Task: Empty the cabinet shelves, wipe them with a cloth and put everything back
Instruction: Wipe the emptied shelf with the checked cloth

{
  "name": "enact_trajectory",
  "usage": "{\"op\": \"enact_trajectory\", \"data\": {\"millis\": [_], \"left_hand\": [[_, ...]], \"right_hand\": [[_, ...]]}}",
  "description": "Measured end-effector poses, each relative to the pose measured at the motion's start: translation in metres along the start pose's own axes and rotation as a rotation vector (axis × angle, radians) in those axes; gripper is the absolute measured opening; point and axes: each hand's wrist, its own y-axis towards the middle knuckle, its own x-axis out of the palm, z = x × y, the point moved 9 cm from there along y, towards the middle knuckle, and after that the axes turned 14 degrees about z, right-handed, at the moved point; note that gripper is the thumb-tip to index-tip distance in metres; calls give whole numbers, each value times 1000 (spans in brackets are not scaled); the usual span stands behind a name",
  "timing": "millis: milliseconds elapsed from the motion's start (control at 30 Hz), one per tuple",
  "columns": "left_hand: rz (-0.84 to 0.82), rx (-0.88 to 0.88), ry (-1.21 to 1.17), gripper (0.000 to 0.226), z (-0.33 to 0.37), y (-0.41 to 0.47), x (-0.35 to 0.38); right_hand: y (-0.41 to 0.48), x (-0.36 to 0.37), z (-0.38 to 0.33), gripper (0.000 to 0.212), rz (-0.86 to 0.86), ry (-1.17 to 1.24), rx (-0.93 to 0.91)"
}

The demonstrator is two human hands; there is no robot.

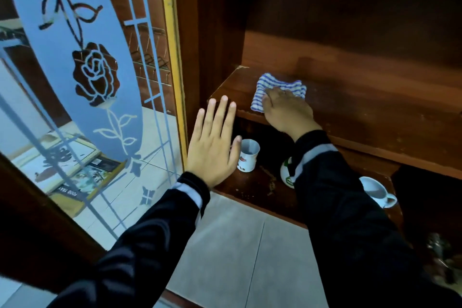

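1. One cloth (280, 90), blue-and-white striped, soft and bunched, is found at the front-left of the upper shelf (375, 107). It is gripped by the right hand (287, 112), fingers curled down onto it.
2. Step judged: upper shelf being wiped. It is bare, dark wood veneer, scuffed along the front edge.
3. Next move prob. calls for firm sweeps toward back & right, w/ cloth flattened.
4. Left hand (212, 145) is held out near the cabinet's left edge, fingers straight & apart, nothing held.
5. Lower shelf (250, 190) not yet emptied: white printed cup (247, 157), round green-white item (287, 172), glossy handled cup (377, 191).
6. Glass door (75, 57) w/ frosted rose pattern is open at left.
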Motion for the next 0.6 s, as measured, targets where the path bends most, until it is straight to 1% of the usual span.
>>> {"op": "enact_trajectory", "data": {"millis": [100,200,267,367,467,500,533,600], "left_hand": [[-70,-57,-102,62,-5,14,9],[-58,-94,-144,58,-9,25,13],[-70,-130,-166,58,-10,35,17],[-192,-146,-190,63,-7,49,29],[-327,-142,-166,69,-4,58,41],[-359,-142,-156,71,-4,59,44],[-387,-144,-148,70,-4,61,48],[-448,-141,-136,63,-6,63,56]], "right_hand": [[-14,-2,6,52,-72,-1,-6],[-29,-4,19,54,-111,-29,37],[-23,-4,25,55,-147,-71,69],[-1,-2,30,57,-160,-88,109],[23,7,25,70,-140,-13,39],[28,9,24,69,-142,21,24],[33,10,24,63,-150,52,16],[38,13,23,52,-170,85,-25]]}}
